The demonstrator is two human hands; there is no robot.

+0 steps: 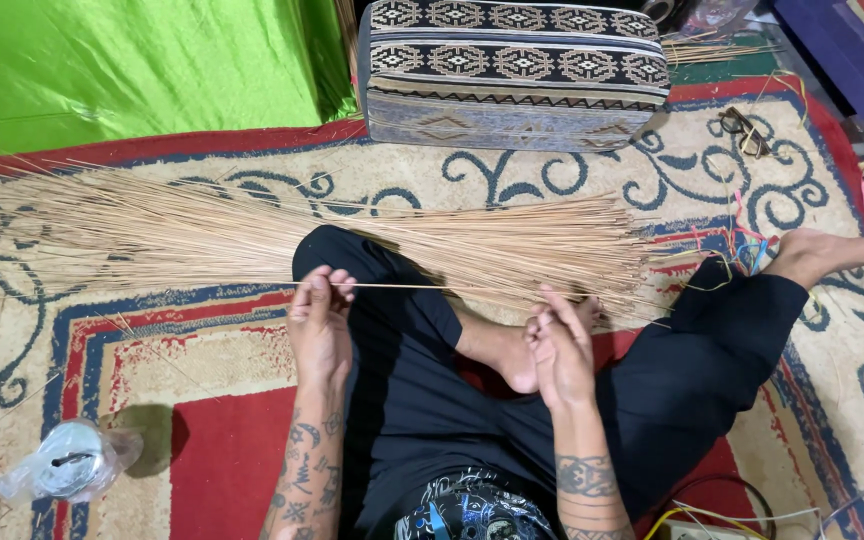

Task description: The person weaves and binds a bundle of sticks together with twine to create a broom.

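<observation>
**Holding one thin stick above the pile**

Pinching a single thin stick [432, 287] at both ends, the left hand [319, 325] and right hand [559, 350] have their fingers closed on it. It looks light, springy and easy to snap. Just beyond the fingers lies the stick pile [252, 235] on the carpet [222, 460].

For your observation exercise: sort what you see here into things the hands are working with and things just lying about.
In use:
left hand and right hand, pinching one thin stick
bundle of sticks across the lap

Lying about:
patterned cushion
eyeglasses
plastic bag
green cloth
</observation>
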